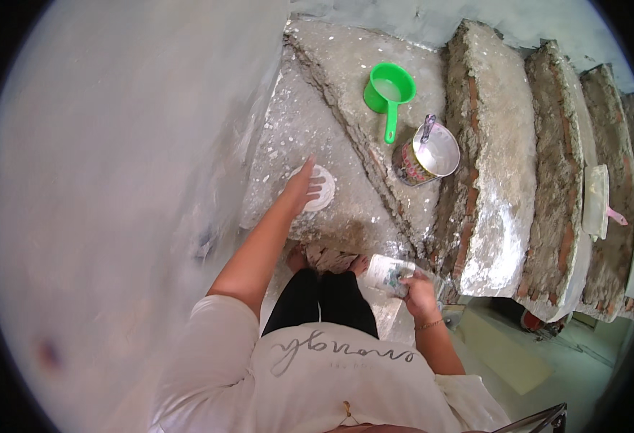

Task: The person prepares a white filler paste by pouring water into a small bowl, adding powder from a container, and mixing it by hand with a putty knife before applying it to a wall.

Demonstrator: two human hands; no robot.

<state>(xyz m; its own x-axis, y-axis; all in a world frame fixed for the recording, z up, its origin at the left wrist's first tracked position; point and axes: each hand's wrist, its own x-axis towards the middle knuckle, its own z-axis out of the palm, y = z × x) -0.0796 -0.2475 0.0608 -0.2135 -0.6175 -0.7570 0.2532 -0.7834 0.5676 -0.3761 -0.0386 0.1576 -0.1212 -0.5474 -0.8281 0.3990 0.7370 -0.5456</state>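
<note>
Reaching, seemingly, for the lid (323, 203) at 12 o'clock with left fingers (307, 172) spread, gripping the board (385, 272) at 4 with right fingers (414, 285), next likely needing a pinch.

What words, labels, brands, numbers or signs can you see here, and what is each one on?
Shirt: large dark script, upside down in this view, with a fainter, smaller line near it; I won't copy the wording.
Bucket: coloured printing on its side, too small and blurred to read.
Flat piece in the right hand: bluish marks; I cannot tell whether they are lettering.
</note>
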